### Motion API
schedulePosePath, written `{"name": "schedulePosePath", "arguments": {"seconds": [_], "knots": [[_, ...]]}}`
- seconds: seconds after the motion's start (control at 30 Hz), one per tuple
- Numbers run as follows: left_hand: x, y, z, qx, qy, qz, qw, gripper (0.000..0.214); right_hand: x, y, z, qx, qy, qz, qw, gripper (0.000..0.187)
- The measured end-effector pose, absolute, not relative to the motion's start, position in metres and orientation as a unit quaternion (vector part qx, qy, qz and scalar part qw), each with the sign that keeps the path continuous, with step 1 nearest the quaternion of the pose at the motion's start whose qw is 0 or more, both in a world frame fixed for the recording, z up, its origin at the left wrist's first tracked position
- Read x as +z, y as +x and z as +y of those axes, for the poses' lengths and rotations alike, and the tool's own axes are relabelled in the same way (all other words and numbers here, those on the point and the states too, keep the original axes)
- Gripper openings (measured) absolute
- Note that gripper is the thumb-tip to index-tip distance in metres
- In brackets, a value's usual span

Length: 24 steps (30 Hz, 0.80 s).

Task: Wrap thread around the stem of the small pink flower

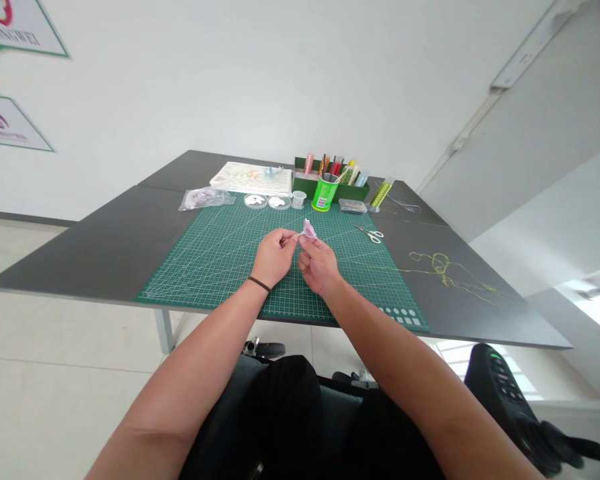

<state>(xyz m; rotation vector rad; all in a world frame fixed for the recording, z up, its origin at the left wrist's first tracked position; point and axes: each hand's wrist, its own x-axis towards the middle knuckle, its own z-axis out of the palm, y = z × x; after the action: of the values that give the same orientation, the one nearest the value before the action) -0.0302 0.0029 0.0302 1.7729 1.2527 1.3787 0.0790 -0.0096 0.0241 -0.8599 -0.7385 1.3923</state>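
Note:
Over the green cutting mat [220,260], my left hand [274,255] and my right hand [319,264] meet at their fingertips. My right hand pinches a small pale purple fabric flower [309,230] that sticks up above its fingers. The fingers of my left hand are pinched together just left of the flower, on something too thin to make out, maybe a thread or needle. A black band circles my left wrist.
Scissors [371,234] lie on the mat to the right. Yellow-green thread [445,268] sprawls over the dark table [105,247]. At the back stand a green cup [325,193], a green organiser [330,177], small dishes [256,200], a plastic bag [205,198] and a patterned sheet [250,178].

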Motion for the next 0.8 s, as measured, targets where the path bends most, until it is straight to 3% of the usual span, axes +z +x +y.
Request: {"name": "schedulePosePath", "arguments": {"seconds": [0.3,0.63,0.8], "knots": [[0.0246,-0.0275,0.0033,0.505,0.706,0.451,0.206,0.013,0.0257,0.0840,-0.0105,0.599,-0.389,-0.307,0.629,0.033],[0.0282,-0.0233,-0.0002,0.502,0.725,0.421,0.215,0.014,0.0273,0.0867,-0.0125,0.579,-0.395,-0.310,0.643,0.031],[0.0317,-0.0240,-0.0002,0.504,0.691,0.439,0.275,0.025,0.0270,0.0856,-0.0128,0.572,-0.398,-0.313,0.646,0.031]]}}
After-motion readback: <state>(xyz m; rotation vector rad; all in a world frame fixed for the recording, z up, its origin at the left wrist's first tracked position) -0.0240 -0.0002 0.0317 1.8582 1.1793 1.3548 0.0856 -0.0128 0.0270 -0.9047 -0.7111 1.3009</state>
